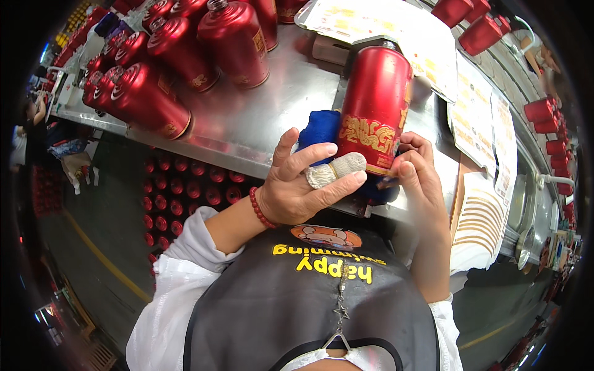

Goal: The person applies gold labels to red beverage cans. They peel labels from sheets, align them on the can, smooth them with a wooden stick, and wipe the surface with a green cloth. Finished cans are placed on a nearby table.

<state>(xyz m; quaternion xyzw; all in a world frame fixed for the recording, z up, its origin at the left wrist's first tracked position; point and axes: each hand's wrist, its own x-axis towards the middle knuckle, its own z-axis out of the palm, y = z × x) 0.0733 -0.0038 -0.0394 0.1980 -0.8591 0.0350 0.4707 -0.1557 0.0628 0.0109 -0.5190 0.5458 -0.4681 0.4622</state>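
Observation:
A glossy red bottle with gold ornament round its lower part lies tilted on the metal table, its neck pointing away from me and its base toward me. Blue cloth shows beside and under it. My left hand is at the left of the base, fingers spread, one of them wrapped in a whitish covering; the fingertips rest at or just over the bottle's edge. On the right side of the base my right hand has its fingers bent in, thumb near forefinger; a small blurred thing at their tips cannot be made out.
Several more red bottles stand on the metal table at the far left. Printed sheets lie behind and right of my bottle. A white sheet with gold curved strips hangs near the right edge. Red bottles fill the space below the table.

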